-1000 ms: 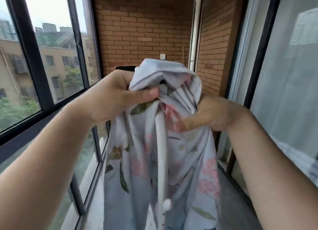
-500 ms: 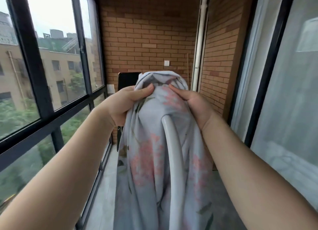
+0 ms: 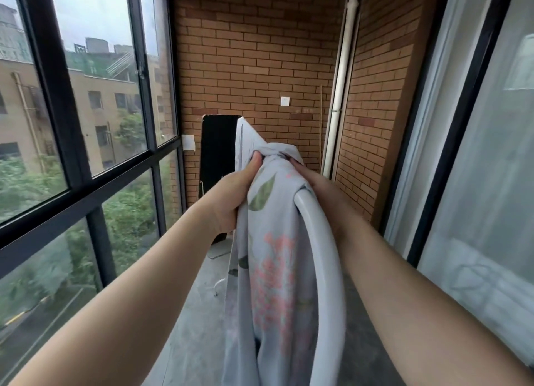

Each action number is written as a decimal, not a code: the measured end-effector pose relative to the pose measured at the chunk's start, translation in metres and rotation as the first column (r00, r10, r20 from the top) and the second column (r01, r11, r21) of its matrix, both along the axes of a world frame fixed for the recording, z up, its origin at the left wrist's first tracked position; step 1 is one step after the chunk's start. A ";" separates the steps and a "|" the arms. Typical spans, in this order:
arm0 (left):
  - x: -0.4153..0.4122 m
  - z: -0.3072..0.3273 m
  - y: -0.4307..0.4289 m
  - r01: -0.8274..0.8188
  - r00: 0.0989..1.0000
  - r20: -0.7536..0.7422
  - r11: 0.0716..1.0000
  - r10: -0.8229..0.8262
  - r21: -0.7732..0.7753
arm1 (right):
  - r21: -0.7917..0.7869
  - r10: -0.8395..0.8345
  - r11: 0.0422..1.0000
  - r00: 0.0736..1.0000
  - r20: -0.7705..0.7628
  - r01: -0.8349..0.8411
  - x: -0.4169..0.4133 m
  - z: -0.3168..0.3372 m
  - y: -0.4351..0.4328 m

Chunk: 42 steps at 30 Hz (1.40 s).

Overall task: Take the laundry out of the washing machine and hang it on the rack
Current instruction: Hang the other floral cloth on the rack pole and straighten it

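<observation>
On the brick balcony, my two hands hold one flowery sheet over one white bar.

My left hand [image 3: 231,195] is squeezed shut on a bunch of the pale grey cotton sheet with pink flowers and green leaves [image 3: 274,270], thumb up near the top. My right hand [image 3: 320,189] presses the other side of it, fingers tucked into the folds. The sheet hangs over the curved white metal rack bar [image 3: 329,270] and drops down between my two arms. One tall black panel [image 3: 218,166] leans on the brick wall [image 3: 260,53] behind.
</observation>
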<state>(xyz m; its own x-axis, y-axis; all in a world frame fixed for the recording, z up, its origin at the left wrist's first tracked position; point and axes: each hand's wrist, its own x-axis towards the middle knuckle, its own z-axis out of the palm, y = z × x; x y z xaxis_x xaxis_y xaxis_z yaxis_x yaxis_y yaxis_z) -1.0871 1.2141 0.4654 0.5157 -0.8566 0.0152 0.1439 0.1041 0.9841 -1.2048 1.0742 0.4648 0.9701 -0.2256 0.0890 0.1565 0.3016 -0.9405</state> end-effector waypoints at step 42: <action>-0.100 0.066 0.101 0.644 0.721 0.330 0.765 -0.610 0.008 | -0.244 0.212 0.958 0.944 0.254 -0.149 -0.134 0.045 0.042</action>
<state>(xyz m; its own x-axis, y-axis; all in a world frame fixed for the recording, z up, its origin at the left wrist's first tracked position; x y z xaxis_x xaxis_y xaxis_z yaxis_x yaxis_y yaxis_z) -1.1872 1.3152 0.5309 -0.1835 -0.9668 0.1777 -0.0828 0.1953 0.9772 -1.3389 1.1158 0.5100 0.9231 0.0065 0.3846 0.3799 0.1409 -0.9142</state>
